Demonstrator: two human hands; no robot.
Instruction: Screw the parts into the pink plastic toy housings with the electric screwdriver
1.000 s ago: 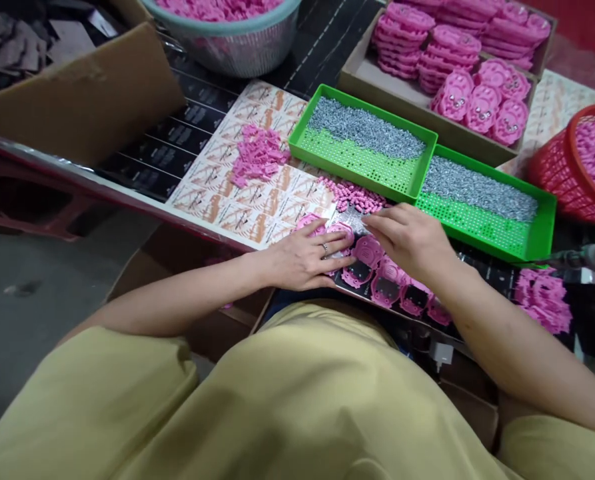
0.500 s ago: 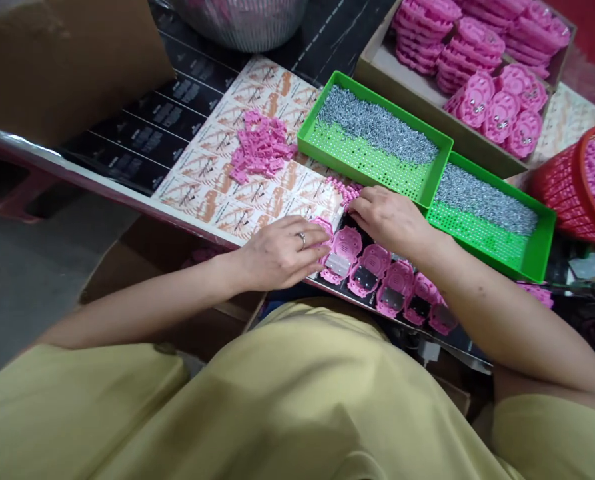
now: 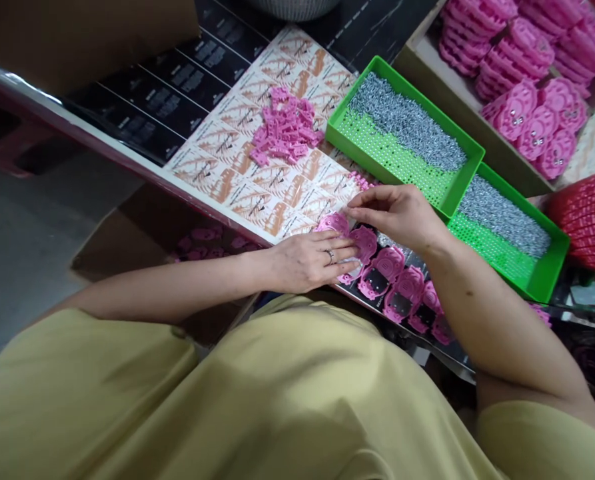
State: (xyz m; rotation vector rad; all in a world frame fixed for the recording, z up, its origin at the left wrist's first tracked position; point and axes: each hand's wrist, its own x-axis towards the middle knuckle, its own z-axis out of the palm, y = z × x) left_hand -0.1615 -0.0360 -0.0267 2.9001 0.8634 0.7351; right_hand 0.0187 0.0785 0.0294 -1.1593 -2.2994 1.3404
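Observation:
Several pink plastic casings [image 3: 406, 293] lie in a slanting row along the table's near edge. My left hand [image 3: 310, 261], with a ring on one finger, rests flat over the casings at the row's left end, its fingers stretched out and partly covering them. Just above that end, my right hand [image 3: 400, 215] hovers with thumb and forefinger brought together; whatever sits in the pinch is too small to make out. Tiny pink pieces [image 3: 361, 180] form a small heap behind the right fingertips. Farther back lies a pile of small pink parts [image 3: 286, 127] on the patterned board [image 3: 237, 157].
Two green trays [image 3: 344, 137] of small metal screws [image 3: 412, 120] stand behind my right hand. At the back right is a cardboard box [image 3: 440, 73] of stacked pink casings, beside a red basket [image 3: 584, 217]. A brown carton [image 3: 77, 40] stands at the left.
My right hand has drawn back from the heap of tiny pink pieces toward the casings, fingers pinched. My left hand has shifted right along the row. The whole view has tilted slightly.

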